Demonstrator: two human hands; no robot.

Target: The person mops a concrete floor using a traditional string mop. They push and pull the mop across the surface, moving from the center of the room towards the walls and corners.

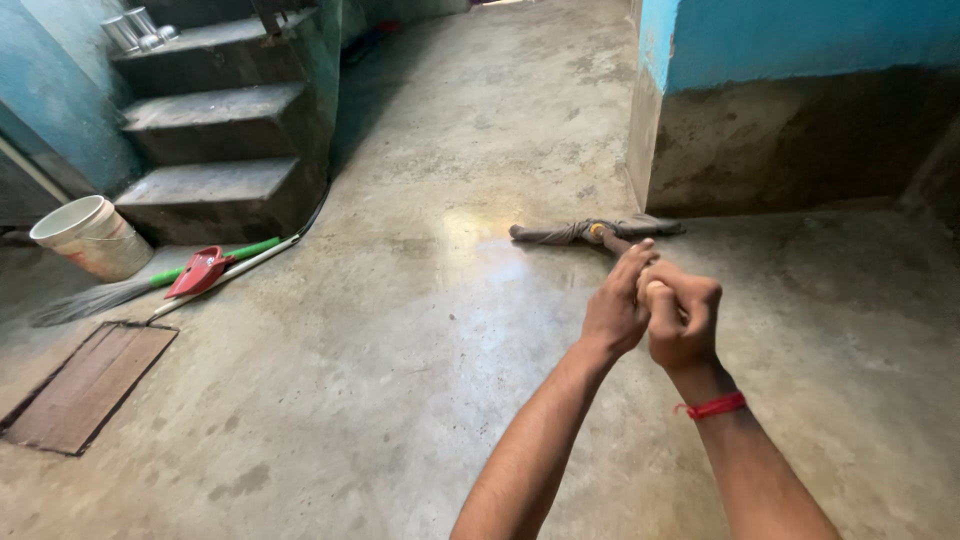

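My left hand and my right hand are clasped together around the top end of a wooden mop handle. The handle runs away from me down to a flat dark cloth mop head lying on the wet concrete floor, close to the base of a wall corner. A red thread band is tied round my right wrist. Most of the handle is hidden behind my hands.
Concrete steps rise at the far left, with metal cups on top. A white bucket stands by them. A red dustpan and green-handled broom lie on the floor. A brown floor hatch is left. Blue wall at right.
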